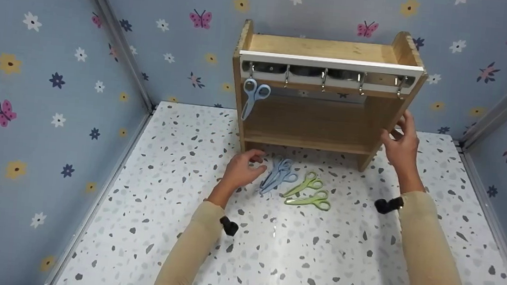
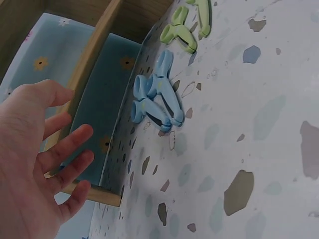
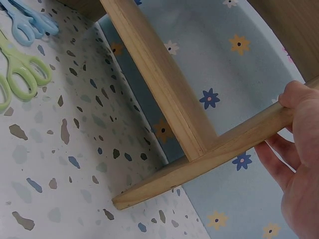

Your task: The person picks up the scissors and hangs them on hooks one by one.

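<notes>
A wooden shelf rack (image 1: 309, 147) stands near the back wall, with a row of metal hooks (image 1: 323, 80) along its upper front. One pair of blue scissors (image 1: 251, 96) hangs from the leftmost hook. My right hand (image 1: 403, 145) grips the rack's right side panel (image 3: 234, 139), thumb at the front edge and fingers behind. My left hand (image 1: 242, 169) is held with loosely bent, spread fingers by the rack's lower left corner, holding nothing. Just right of it, two pairs of blue scissors (image 2: 167, 94) lie overlapping on the tabletop.
Two pairs of green scissors (image 1: 308, 200) lie right of the blue ones, in front of the rack. The speckled white tabletop (image 1: 297, 268) spreads toward me. Flower-patterned panels (image 1: 104, 53) enclose the left, back and right sides.
</notes>
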Available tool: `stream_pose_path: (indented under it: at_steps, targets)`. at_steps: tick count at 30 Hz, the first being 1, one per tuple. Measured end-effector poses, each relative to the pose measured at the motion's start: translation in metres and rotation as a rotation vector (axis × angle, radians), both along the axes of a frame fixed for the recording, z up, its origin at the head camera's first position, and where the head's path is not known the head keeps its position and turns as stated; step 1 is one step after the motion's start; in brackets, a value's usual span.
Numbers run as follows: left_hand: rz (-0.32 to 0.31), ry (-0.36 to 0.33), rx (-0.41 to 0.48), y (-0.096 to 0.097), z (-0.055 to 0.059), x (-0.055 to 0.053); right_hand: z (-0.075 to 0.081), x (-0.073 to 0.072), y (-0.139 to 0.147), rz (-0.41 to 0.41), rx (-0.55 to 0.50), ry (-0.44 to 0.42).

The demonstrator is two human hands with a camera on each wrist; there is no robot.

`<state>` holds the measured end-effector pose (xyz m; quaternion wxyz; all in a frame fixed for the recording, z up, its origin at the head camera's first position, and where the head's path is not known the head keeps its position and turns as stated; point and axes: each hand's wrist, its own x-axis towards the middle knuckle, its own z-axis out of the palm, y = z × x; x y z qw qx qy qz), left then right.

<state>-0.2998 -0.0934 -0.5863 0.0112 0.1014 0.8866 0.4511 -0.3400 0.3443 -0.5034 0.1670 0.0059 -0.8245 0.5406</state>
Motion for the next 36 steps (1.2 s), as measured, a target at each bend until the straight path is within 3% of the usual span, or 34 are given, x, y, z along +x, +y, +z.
stream_pose_path:
  at_steps: [4,5,10,11,12,13,15,20,22,25,29,32,36]
  targets:
    - [-0.020,0.016,-0.030,0.002,-0.005,0.001,-0.001,0.000,0.000,0.004,-0.006,0.001]
    - [-0.032,0.040,-0.039,0.000,-0.018,-0.006,-0.001,0.000,0.000,0.006,-0.008,0.001]
    - [-0.046,0.079,-0.085,0.000,-0.035,-0.012,-0.001,0.001,0.000,0.013,-0.016,0.002]
    - [-0.048,0.082,-0.093,0.001,-0.037,-0.013,-0.001,0.001,0.000,0.013,-0.014,0.003]
    - [-0.043,0.069,-0.105,0.003,-0.029,-0.008,0.000,0.001,0.000,0.012,-0.014,0.005]
    - [-0.045,0.072,-0.112,0.004,-0.031,-0.008,0.000,0.001,0.000,0.011,-0.011,0.007]
    - [-0.053,0.118,-0.137,0.002,-0.049,-0.017,0.000,0.001,0.000,0.008,-0.009,0.009]
    - [-0.057,0.131,-0.190,0.008,-0.044,-0.012,0.000,0.000,0.000,-0.003,-0.004,0.006]
    - [-0.056,0.091,-0.212,0.014,-0.027,-0.003,0.000,0.000,0.001,-0.006,-0.003,0.003]
    - [-0.063,0.131,-0.266,0.014,-0.049,-0.015,-0.001,-0.001,0.001,-0.010,0.000,-0.003]
    - [-0.061,0.142,-0.295,0.017,-0.049,-0.014,0.000,-0.001,0.000,-0.014,0.007,-0.013]
    - [-0.058,0.082,-0.303,0.022,-0.026,0.001,0.000,-0.001,-0.001,-0.018,0.011,-0.015]
    - [-0.046,0.059,-0.350,0.025,-0.025,0.002,0.002,0.000,-0.003,-0.018,0.010,-0.011]
